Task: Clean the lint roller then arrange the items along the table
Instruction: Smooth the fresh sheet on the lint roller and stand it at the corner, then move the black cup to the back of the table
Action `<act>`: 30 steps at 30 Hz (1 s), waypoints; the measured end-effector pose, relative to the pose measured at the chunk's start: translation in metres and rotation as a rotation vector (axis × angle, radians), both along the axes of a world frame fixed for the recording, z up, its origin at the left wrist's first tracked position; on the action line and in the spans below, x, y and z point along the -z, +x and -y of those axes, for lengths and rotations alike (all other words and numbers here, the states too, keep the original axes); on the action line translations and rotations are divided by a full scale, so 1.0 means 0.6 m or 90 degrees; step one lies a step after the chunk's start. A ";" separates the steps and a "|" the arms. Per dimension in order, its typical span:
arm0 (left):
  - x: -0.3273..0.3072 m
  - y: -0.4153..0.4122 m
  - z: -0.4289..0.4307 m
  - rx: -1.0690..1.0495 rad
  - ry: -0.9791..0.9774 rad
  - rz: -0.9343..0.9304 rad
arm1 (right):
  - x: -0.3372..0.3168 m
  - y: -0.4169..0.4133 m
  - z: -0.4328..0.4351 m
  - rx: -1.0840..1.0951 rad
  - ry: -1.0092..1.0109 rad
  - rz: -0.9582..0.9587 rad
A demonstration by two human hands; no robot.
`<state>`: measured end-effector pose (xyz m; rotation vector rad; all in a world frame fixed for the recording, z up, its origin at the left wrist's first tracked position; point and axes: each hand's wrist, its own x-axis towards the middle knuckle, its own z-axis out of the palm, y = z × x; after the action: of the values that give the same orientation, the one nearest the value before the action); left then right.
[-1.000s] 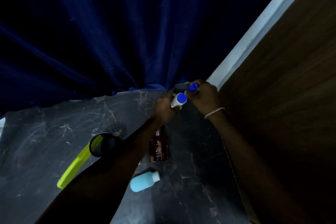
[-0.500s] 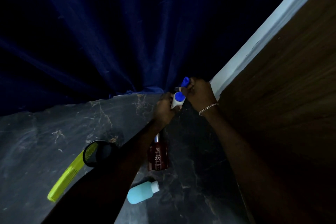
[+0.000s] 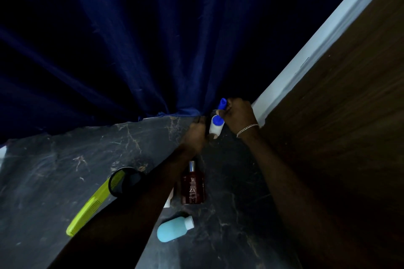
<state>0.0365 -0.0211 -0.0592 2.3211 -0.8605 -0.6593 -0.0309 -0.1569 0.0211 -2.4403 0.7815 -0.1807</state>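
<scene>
lint roller (image 3: 216, 127): both grips clamped on it at surface's far edge; right hand (image 3: 237, 113) lifting handle since earlier, left hand (image 3: 196, 135) peeling; cleaning ongoing.

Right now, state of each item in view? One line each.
lint roller: held up off the table in both hands
left hand: closed on the roller
right hand: closed on the blue handle
perfume bottle: lying flat
light blue bottle: on its side, capped
green comb: flat on the table
</scene>
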 end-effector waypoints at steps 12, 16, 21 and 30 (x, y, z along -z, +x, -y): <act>-0.046 -0.003 -0.072 0.005 0.071 0.124 | 0.002 -0.026 -0.013 0.006 -0.013 -0.049; -0.058 -0.019 -0.100 0.010 0.065 0.180 | 0.007 -0.055 -0.026 0.029 -0.034 -0.048; -0.087 -0.051 -0.146 0.020 0.060 0.248 | 0.002 -0.101 -0.057 0.036 -0.052 0.006; -0.150 -0.116 -0.256 0.024 0.061 0.364 | -0.043 -0.186 -0.155 -0.019 -0.149 0.111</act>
<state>-0.0331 0.1325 0.0307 2.6290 -1.1374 -0.0349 -0.1427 -0.0639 0.0466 -2.6080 0.6779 -0.4916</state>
